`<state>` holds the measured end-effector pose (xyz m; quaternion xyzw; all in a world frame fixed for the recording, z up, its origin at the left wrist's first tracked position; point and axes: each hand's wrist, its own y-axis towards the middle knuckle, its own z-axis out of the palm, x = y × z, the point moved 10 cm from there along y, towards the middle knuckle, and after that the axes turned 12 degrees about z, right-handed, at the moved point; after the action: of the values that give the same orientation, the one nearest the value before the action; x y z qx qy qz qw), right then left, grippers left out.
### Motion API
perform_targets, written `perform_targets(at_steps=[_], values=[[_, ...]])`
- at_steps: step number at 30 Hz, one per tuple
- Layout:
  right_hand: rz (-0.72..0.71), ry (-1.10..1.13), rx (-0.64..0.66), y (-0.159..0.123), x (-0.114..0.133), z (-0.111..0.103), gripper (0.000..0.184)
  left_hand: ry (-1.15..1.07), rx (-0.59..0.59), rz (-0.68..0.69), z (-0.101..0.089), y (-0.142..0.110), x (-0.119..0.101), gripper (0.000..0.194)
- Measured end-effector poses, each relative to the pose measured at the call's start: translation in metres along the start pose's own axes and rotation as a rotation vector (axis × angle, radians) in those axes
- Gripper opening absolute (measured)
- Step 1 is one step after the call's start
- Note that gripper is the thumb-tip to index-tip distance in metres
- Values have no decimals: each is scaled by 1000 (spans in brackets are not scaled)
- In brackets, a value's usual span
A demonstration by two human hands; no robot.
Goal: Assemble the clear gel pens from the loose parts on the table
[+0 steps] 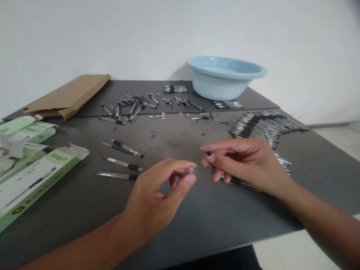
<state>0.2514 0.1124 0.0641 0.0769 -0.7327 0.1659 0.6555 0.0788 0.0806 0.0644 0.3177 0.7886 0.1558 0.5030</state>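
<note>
My left hand [160, 195] is closed in a pinch on a small clear pen part [191, 169], seen nearly end-on between thumb and forefinger. How far this part runs back into the palm is hidden. A short gap to the right, my right hand [247, 161] pinches a small black pen part [209, 153] between thumb and fingertips. Beneath the right hand lie dark-gripped pens [239, 182], partly covered by it. Left of my left hand, a clear pen with a black grip [120, 163] lies on the dark table, with similar pens around it.
A fanned row of pens [253, 125] lies at the right. At the back stand a light blue basin [222, 84] and a bundle of pens [175, 89]. Loose pens [132, 110] and silver tips [163, 116] are scattered mid-table. A brown paper bag [70, 92] and green-white boxes [36, 180] occupy the left.
</note>
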Motion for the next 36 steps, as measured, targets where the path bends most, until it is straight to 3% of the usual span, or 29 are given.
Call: perform_targets(at_steps=[5, 9, 12, 17, 23, 27, 32, 36], values=[[-20, 13, 39, -3, 2, 1, 27, 18, -18, -73, -5, 4, 10, 15], [-121, -165, 58, -11, 14, 3, 40, 0, 0, -103, -4, 4, 13, 16], [-160, -262, 56, -12, 14, 6, 36, -15, 21, -98, -1, 5, 12, 15], [-91, -220, -20, -2, 1, 2, 17, -102, 65, -159, 7, 2, 16, 11], [-21, -214, 70, 1, -7, 7, 33, -138, 96, -204, 11, 2, 19, 10], [-91, -281, 97, -8, 3, 9, 39, -158, 68, -202, 10, 1, 19, 11], [-220, -521, 102, -15, 10, 16, 48, -179, 62, -218, 10, -1, 22, 12], [-280, -574, -23, -15, 17, 11, 44, -172, 57, -223, 9, -1, 22, 12]])
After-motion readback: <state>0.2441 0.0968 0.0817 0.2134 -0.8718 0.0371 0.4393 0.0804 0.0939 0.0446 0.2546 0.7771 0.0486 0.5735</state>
